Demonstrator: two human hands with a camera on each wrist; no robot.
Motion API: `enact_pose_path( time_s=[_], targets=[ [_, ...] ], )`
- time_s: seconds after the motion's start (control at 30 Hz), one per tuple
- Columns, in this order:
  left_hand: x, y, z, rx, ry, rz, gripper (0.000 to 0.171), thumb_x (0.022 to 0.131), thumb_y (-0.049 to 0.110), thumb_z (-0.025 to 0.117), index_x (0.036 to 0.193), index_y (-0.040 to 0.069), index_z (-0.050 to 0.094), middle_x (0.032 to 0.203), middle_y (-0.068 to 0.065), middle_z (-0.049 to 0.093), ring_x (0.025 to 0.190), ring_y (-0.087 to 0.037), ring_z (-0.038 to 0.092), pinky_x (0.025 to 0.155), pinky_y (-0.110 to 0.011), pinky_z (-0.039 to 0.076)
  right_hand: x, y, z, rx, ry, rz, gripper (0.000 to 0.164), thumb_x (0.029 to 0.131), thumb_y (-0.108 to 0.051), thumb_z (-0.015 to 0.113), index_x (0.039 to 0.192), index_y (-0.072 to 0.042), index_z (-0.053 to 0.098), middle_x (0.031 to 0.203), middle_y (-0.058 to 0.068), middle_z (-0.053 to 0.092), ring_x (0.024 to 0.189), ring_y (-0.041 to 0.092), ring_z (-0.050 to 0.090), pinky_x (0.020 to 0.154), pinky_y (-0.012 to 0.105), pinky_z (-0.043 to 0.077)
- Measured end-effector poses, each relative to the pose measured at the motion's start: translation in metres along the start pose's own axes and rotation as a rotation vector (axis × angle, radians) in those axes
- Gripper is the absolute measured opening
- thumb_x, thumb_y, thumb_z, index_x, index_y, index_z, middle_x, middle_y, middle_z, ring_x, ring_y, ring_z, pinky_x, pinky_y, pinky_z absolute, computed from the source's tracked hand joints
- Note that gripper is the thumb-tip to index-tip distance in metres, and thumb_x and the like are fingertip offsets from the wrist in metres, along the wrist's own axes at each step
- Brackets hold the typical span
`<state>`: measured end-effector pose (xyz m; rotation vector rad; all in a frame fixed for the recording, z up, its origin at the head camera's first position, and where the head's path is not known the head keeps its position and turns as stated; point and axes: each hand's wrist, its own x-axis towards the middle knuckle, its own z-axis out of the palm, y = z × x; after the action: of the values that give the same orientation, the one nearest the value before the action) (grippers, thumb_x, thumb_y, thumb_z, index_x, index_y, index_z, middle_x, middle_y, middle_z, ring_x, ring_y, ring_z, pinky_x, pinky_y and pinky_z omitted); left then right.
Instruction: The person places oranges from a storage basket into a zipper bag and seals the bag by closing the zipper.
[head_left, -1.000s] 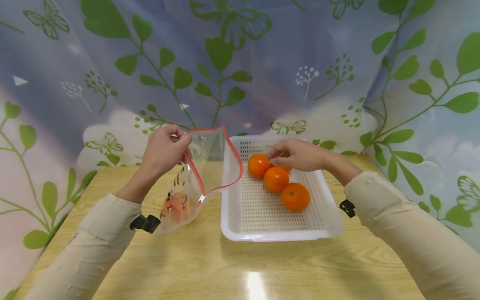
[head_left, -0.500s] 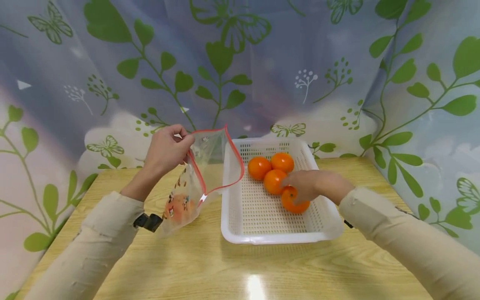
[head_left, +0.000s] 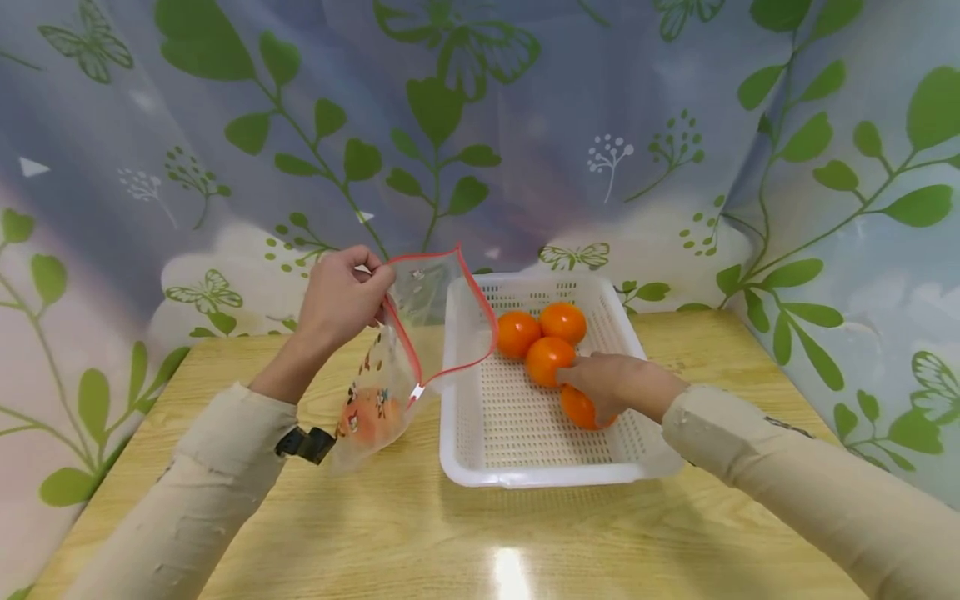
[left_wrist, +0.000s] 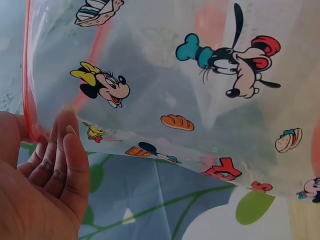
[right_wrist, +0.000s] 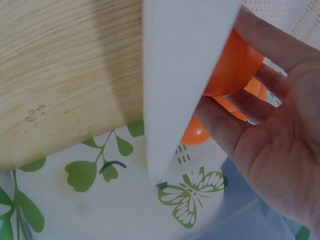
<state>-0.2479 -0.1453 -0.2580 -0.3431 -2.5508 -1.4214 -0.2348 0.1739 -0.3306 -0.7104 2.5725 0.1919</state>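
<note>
My left hand (head_left: 341, 296) pinches the upper edge of a clear zip bag (head_left: 442, 304) with a red zip and cartoon prints. The bag's mouth gapes toward the basket, and its white slider (head_left: 417, 392) hangs at the near corner. A round orange shape (head_left: 367, 417) shows through the bag's lower part. In the white basket (head_left: 555, 477), my right hand (head_left: 617, 382) curls over the nearest orange (head_left: 583, 410). From the right wrist view, thumb and fingers lie on opposite sides of this orange (right_wrist: 236, 65). Three more oranges (head_left: 550, 361) sit close together behind it.
The basket, with its perforated floor and walls, stands on a wooden table (head_left: 375, 525). Its raised rim runs beside my right hand. Behind the table hangs a cloth (head_left: 525, 167) printed with leaves and butterflies. Black wrist straps (head_left: 306, 445) sit over the sleeves.
My right hand has come from the back orange to the nearest one and now curls round it. The bag in my left hand has shifted slightly right, its mouth still gaping.
</note>
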Motion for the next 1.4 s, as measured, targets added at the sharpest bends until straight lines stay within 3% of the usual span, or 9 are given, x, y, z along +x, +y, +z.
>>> enact_pose_path(
  time_s=[0.37,0.53,0.67,1.03,1.2,1.4],
  targets=[
    [-0.001,0.002,0.003,-0.025,-0.006,0.009,0.017,0.089,0.018,0.048,0.086,0.003,0.056,0.058,-0.013,0.06,0.054,-0.033,0.063,0.051,-0.034,0.053,-0.001,0.001,-0.001,-0.018,-0.014,-0.009,0.067,0.07,-0.004,0.082,0.127,-0.014,0.05,0.123,0.009,0.052,0.095,0.028,0.053,0.085,0.044,0.048],
    [-0.001,0.002,0.004,-0.025,-0.015,0.014,0.017,0.089,0.017,0.048,0.087,0.002,0.056,0.056,-0.014,0.06,0.055,-0.036,0.062,0.05,-0.034,0.052,-0.004,0.002,-0.002,-0.021,-0.023,-0.026,0.067,0.072,-0.005,0.081,0.132,-0.015,0.053,0.134,0.013,0.046,0.105,0.034,0.053,0.093,0.05,0.044],
    [-0.001,0.002,0.005,-0.023,-0.024,0.019,0.018,0.089,0.018,0.048,0.087,0.002,0.056,0.056,-0.013,0.06,0.053,-0.034,0.062,0.05,-0.034,0.052,-0.006,0.004,-0.003,-0.015,-0.025,-0.04,0.066,0.071,-0.003,0.081,0.131,-0.015,0.055,0.138,0.015,0.042,0.101,0.033,0.052,0.093,0.049,0.043],
    [-0.002,-0.002,0.001,0.035,-0.003,0.036,0.016,0.088,0.017,0.048,0.086,0.004,0.057,0.055,-0.011,0.059,0.049,-0.026,0.061,0.044,-0.034,0.045,0.001,0.007,-0.007,0.03,-0.049,-0.068,0.061,0.072,-0.002,0.081,0.127,-0.012,0.057,0.126,0.008,0.05,0.1,0.027,0.05,0.095,0.047,0.042],
    [-0.004,-0.002,0.0,0.038,-0.013,0.074,0.015,0.089,0.017,0.048,0.085,0.005,0.057,0.054,-0.011,0.059,0.05,-0.025,0.061,0.04,-0.032,0.039,-0.001,0.011,-0.006,0.075,-0.041,-0.094,0.06,0.075,-0.004,0.08,0.129,-0.01,0.055,0.133,0.009,0.049,0.109,0.025,0.049,0.1,0.046,0.038],
    [-0.006,-0.003,-0.001,0.052,-0.008,0.094,0.014,0.089,0.016,0.048,0.083,0.006,0.056,0.053,-0.01,0.059,0.049,-0.024,0.061,0.039,-0.032,0.036,-0.009,0.009,-0.009,0.133,-0.003,-0.136,0.068,0.078,-0.011,0.079,0.139,-0.009,0.048,0.145,0.016,0.038,0.13,0.033,0.038,0.106,0.051,0.031]
  ],
)
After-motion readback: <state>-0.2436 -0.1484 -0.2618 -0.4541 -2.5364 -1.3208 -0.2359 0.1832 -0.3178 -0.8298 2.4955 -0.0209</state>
